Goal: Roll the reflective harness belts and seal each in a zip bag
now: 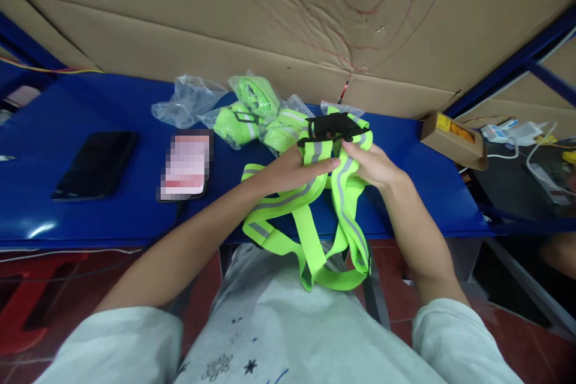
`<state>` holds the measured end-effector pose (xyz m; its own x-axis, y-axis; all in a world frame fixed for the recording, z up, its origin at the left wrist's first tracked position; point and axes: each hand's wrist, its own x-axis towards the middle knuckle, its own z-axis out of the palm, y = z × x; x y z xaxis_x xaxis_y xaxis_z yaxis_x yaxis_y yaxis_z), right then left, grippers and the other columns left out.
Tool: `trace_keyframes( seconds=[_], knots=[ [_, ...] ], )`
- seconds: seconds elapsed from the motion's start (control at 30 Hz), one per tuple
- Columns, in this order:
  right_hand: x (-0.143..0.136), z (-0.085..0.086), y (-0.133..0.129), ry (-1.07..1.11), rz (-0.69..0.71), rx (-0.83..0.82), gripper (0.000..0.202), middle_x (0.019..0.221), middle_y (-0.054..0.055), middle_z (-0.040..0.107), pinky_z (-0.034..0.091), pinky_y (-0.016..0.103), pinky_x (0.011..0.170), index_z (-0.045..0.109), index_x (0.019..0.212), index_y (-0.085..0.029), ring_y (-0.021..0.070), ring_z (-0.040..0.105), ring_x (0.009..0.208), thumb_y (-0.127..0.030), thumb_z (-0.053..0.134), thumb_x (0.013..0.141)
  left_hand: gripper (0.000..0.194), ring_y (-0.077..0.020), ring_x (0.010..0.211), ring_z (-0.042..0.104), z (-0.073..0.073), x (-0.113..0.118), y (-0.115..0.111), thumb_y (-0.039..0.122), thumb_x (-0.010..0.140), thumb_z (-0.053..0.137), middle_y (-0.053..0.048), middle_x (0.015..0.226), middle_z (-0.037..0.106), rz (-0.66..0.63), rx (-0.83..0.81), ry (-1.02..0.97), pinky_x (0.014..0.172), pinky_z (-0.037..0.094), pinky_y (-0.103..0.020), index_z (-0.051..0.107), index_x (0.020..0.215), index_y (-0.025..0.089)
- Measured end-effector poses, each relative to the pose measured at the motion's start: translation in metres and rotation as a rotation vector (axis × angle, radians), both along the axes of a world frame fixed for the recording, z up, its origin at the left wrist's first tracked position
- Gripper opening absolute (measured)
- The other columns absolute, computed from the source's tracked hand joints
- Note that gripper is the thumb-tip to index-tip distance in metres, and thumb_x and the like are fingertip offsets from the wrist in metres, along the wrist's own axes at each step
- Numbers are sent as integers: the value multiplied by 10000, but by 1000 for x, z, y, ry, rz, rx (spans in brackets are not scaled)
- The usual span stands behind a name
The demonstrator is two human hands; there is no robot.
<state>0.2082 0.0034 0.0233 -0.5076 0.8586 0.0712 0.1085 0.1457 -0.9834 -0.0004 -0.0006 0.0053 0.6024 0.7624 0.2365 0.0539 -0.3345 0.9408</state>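
A neon-yellow reflective harness [310,240] with grey stripes hangs in loops over the table's front edge and my lap. Its black buckle part [330,126] is at the top, between my hands. My left hand [301,168] is closed around a strap just below the black part, with the thumb pointing right. On the other side, my right hand [371,162] pinches the strap beside the black part. Some fingers of both hands are hidden behind the straps.
Bagged rolled neon straps [256,96] and a crumpled clear bag [189,102] lie at the back of the blue table [135,108]. A dark phone-like slab [96,165] and a blurred-out phone [184,165] lie left. An open cardboard box [452,138] stands right.
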Motion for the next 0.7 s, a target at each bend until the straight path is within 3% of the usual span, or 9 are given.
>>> trace_keyframes(
  seconds=[0.1,0.2,0.33,0.4,0.47,0.57,0.63,0.7],
  knots=[
    [-4,-2,2,-200,18,244,810,1562,93,550,369,544,1288,515,1522,-296,325,419,1547,-832,502,915,579,-301,1386,601,-7,1,2,574,905,722,-65,1445,689,-15,-35,6,1211,434,-445,685,1369,229],
    [-6,-2,5,-280,0,369,793,1690,72,409,321,554,1318,448,1591,-325,318,281,1630,-806,446,960,602,-306,1375,613,-12,4,2,572,853,784,-62,1428,702,22,-110,-19,1202,448,-457,701,1353,248],
    [0,9,6,-262,-154,511,833,1677,98,432,384,594,1260,456,1589,-333,361,392,1564,-759,638,897,569,-311,1366,613,-13,7,-1,524,806,839,-66,1355,738,188,-142,-112,1218,431,-494,731,1291,246],
    [2,23,3,-286,-188,587,907,1658,102,460,426,579,1218,472,1580,-333,371,473,1497,-733,758,818,544,-311,1358,616,-10,6,-4,507,798,844,-66,1328,748,190,-129,-131,1216,431,-500,738,1258,236],
    [1,39,-2,-375,-82,646,843,1573,102,563,452,533,1186,567,1511,-311,355,557,1413,-693,805,798,528,-314,1348,619,-7,4,-5,489,799,841,-66,1336,743,142,-103,-111,1200,447,-501,734,1248,232],
    [-8,56,-6,-543,82,724,575,1316,99,731,482,452,1092,718,1312,-251,312,662,1237,-629,761,880,504,-325,1311,639,-5,2,-6,463,795,844,-78,1324,744,100,-77,-88,1184,456,-518,731,1221,220],
    [-15,58,-4,-611,72,737,433,1082,73,770,499,384,948,764,1143,-219,251,694,1028,-601,677,960,505,-326,1288,655,-7,4,-6,438,779,867,-87,1305,749,79,-137,-111,1178,459,-531,730,1207,209],
    [-19,53,2,-625,-20,700,457,770,20,679,466,324,780,745,877,-193,170,611,766,-606,600,1006,517,-318,1236,690,-9,8,-8,387,742,906,-95,1278,759,13,-308,-195,1143,493,-528,734,1191,196]
  ],
)
